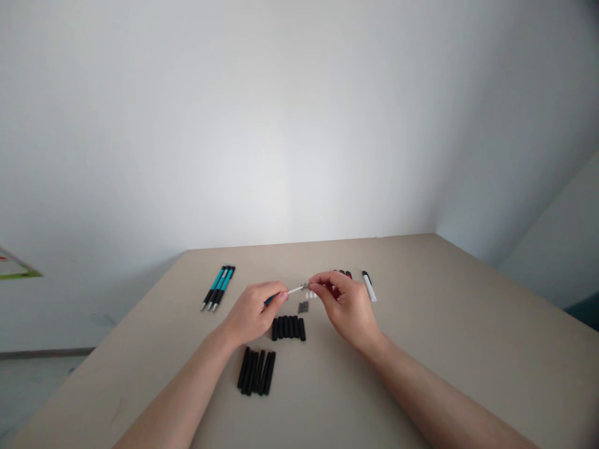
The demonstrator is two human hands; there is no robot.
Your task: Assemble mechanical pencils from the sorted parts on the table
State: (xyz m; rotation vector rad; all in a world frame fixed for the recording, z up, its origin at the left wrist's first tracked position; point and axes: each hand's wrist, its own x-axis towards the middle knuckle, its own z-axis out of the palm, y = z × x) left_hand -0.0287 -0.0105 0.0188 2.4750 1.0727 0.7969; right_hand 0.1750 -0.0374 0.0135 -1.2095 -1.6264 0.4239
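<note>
My left hand [257,307] is closed around a thin pen refill [296,290], white where it sticks out towards the right, with a dark blue part showing at the fingers. Thumb and forefinger of my right hand [349,305] pinch a tiny metallic piece that looks like a spring [305,286], at the refill's end. Whether the refill passes inside it is too small to tell. Below the hands lie several small grey springs [303,307] and several short black tubes [289,327]. Small white pieces [311,295] are partly hidden by my right hand.
Several longer black tubes [256,372] lie nearest me on the beige table [421,374]. Three turquoise-and-black pens [218,288] rest at the left. A white piece with a dark end [369,287] lies at the right, beside partly covered dark pieces [348,274]. A wall [290,125] stands behind.
</note>
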